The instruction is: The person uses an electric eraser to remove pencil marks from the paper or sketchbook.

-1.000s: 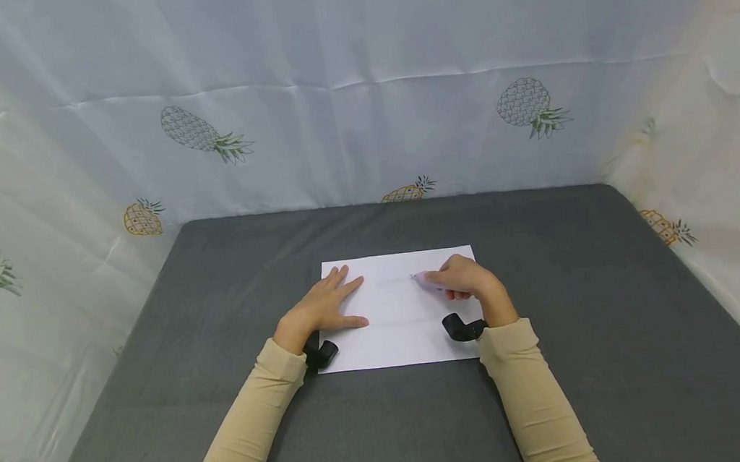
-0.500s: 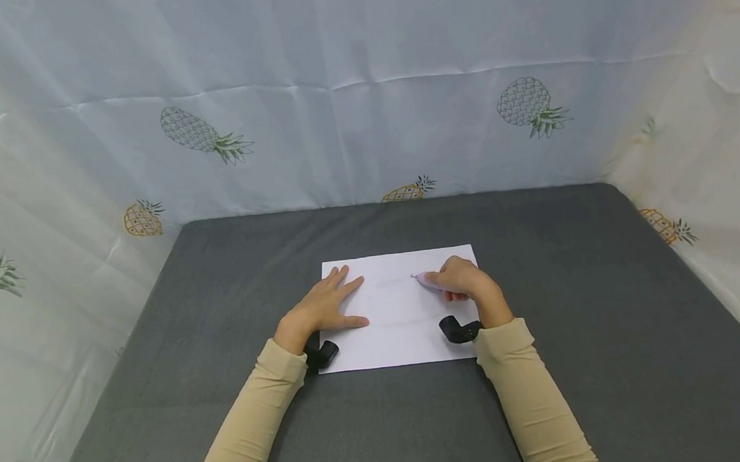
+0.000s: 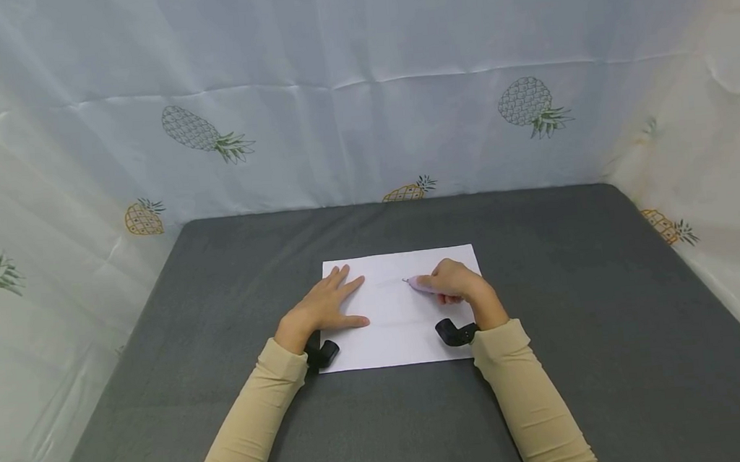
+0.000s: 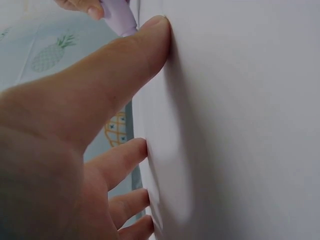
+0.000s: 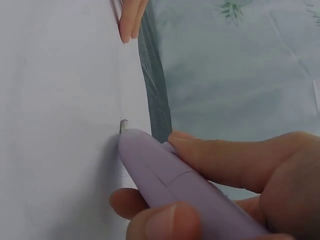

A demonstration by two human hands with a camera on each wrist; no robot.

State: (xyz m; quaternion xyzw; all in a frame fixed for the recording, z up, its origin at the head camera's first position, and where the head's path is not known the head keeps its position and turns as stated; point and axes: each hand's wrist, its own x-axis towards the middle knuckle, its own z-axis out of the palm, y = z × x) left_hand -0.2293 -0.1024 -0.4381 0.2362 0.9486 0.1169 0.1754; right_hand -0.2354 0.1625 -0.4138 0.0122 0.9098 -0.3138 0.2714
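Note:
A white sheet of paper (image 3: 392,342) with faint lines lies on the dark grey table. On its left part rests my left hand (image 3: 324,306), fingers spread and fingertips pressing the sheet. My right hand (image 3: 457,281) grips a light purple electric eraser (image 5: 165,172), the thumb at a small button on its side. Its narrow tip (image 5: 124,126) meets the paper at a faint line, with tiny specks nearby. In the left wrist view the eraser (image 4: 119,17) shows beyond my left thumb (image 4: 150,42).
The dark grey table (image 3: 385,425) extends around the sheet on all sides. Behind it hangs a pale curtain (image 3: 363,137) with pineapple prints. Black camera mounts (image 3: 454,333) sit at both wrists, over the paper's lower part.
My right hand has moved a little left and toward me with the electric eraser, its tip shifting leftward over the paper. The left hand stays in place.

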